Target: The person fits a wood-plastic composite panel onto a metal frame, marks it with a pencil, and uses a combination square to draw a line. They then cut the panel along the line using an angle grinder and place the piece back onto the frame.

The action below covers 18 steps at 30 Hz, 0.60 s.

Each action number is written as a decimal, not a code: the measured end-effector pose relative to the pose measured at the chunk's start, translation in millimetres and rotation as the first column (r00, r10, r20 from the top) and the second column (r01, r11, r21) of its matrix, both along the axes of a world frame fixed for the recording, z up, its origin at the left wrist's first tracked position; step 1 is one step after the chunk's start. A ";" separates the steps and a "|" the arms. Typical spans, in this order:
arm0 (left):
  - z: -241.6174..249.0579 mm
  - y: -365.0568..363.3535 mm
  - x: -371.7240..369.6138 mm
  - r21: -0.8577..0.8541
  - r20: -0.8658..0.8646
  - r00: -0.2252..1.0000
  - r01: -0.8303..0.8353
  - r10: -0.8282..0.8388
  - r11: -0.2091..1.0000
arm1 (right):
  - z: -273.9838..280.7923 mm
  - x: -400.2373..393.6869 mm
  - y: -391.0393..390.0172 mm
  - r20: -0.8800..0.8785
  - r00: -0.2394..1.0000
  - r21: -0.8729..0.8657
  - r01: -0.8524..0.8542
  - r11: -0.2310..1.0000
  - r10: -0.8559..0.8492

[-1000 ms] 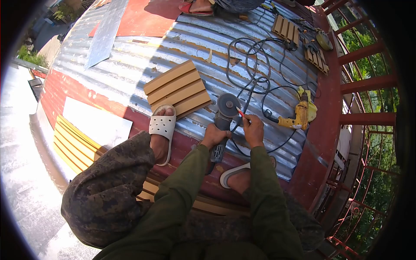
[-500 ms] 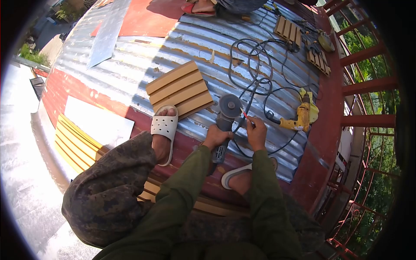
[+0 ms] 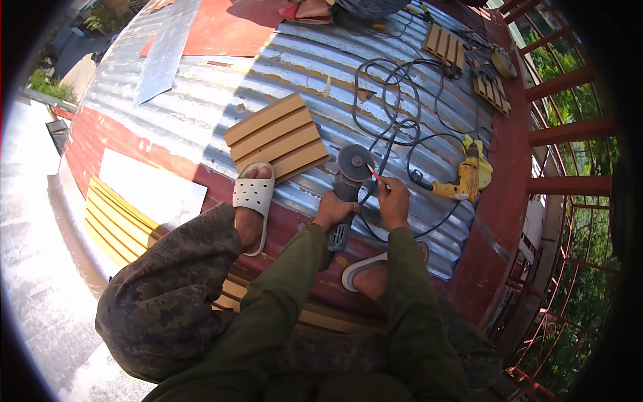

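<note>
My left hand (image 3: 333, 210) is wrapped round the body of a grey angle grinder (image 3: 346, 189), its cutting disc (image 3: 353, 163) facing up towards me. Closed in a pinch, my right hand (image 3: 394, 203) grips a slim red tool (image 3: 376, 176) with a pale, pointed tip. That tip reaches the right side of the disc, close by the hub. A ribbed tan panel (image 3: 278, 137) lies on the corrugated sheet to the left of the grinder, with my sandalled foot (image 3: 254, 197) at its lower edge.
A yellow drill (image 3: 467, 176) rests on the corrugated metal (image 3: 315, 87) at right. Looped black cable (image 3: 387, 84) spreads beyond the grinder. Cut panel pieces (image 3: 445, 47) lie at the back right, below red railings (image 3: 569, 186). Another person's red-shod foot (image 3: 309, 11) is at the top.
My right hand has shifted slightly left and up, bringing the red tool's tip nearer the disc's hub. The grinder stays almost still in my left hand.
</note>
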<state>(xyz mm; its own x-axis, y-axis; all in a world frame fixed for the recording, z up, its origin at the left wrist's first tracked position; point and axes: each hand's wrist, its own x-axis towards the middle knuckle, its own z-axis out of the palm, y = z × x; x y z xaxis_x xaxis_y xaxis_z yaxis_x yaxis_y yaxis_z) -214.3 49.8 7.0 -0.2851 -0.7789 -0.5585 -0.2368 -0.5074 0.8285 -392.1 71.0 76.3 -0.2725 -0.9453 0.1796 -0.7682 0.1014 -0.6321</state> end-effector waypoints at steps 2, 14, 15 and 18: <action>0.6 -0.1 0.2 0.001 0.011 1.000 0.003 -0.003 1.000 | -1.1 0.1 -0.5 -0.002 1.000 -0.002 0.000 1.000 0.000; -0.2 -0.3 -0.4 0.006 0.022 1.000 0.007 -0.007 1.000 | -0.4 2.1 -0.4 0.007 1.000 0.011 0.028 1.000 -0.028; 0.2 -0.4 -0.4 0.007 0.024 1.000 0.004 -0.004 1.000 | -0.5 2.2 -0.5 0.008 1.000 0.010 0.028 1.000 -0.028; -0.5 0.0 -0.4 0.007 0.025 1.000 0.001 -0.001 1.000 | -0.6 2.4 -0.1 0.010 0.999 0.019 0.030 0.999 -0.030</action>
<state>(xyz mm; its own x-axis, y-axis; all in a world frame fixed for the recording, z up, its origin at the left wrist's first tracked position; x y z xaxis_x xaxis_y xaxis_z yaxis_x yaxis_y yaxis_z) -214.7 49.8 6.5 -0.2717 -0.7748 -0.5708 -0.2582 -0.5127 0.8188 -389.7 70.9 75.7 -0.3028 -0.9398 0.1586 -0.7580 0.1366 -0.6378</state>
